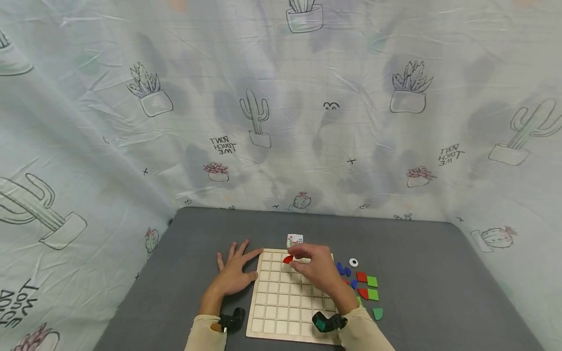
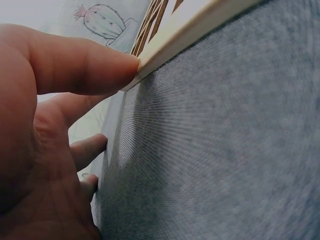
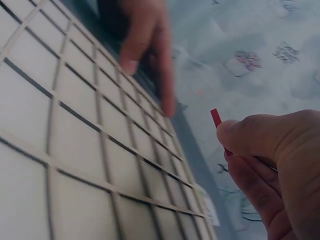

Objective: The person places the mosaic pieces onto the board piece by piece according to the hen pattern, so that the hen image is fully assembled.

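My right hand (image 1: 317,267) pinches a flat red piece (image 1: 288,259) between thumb and fingertips, over the far part of a wooden grid board (image 1: 276,301). In the right wrist view the red piece (image 3: 216,118) shows edge-on and apart from the board (image 3: 75,120). My left hand (image 1: 234,273) lies at the board's left side with its fingers spread. Its thumb (image 2: 90,65) touches the board's wooden edge (image 2: 175,37) in the left wrist view, and the other fingers reach along the grey table.
A small printed card (image 1: 294,240) lies beyond the board's far edge. Right of the board are several flat pieces, among them a red square (image 1: 361,277), a light green square (image 1: 372,281), a dark green piece (image 1: 377,313) and a white ring (image 1: 353,263). Cactus-print cloth hangs around the table (image 1: 421,273).
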`<state>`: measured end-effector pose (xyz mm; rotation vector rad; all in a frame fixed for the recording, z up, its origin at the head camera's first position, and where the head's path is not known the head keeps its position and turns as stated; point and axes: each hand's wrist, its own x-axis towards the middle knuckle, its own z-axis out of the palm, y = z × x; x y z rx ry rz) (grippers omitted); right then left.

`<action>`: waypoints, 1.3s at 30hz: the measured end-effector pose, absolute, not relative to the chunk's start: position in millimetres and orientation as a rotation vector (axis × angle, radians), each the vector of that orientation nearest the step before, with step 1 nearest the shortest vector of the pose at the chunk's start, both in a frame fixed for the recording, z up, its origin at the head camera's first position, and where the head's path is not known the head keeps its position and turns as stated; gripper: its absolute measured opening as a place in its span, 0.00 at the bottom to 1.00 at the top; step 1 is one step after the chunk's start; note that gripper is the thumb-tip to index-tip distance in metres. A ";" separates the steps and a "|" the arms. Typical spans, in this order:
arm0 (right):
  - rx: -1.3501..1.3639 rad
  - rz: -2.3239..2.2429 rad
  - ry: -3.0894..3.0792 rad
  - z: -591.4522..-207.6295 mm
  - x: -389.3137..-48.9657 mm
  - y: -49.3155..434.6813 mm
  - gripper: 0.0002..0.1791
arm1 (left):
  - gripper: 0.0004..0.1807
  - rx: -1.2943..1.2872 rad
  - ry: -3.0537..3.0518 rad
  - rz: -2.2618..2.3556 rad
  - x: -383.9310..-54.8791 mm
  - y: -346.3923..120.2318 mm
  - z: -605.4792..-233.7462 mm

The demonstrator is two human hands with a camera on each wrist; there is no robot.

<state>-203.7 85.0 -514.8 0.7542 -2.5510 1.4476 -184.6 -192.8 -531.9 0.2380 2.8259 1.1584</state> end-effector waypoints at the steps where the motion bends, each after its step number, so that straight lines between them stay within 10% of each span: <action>1: 0.772 1.463 -2.552 -517.4 -204.5 81.4 0.16 | 0.35 0.238 2.826 1.158 -184.7 -192.7 -532.0; 39: 0.940 1.149 -2.609 -538.7 -210.9 44.4 0.16 | 0.35 0.230 2.818 1.174 -185.3 -194.0 -532.7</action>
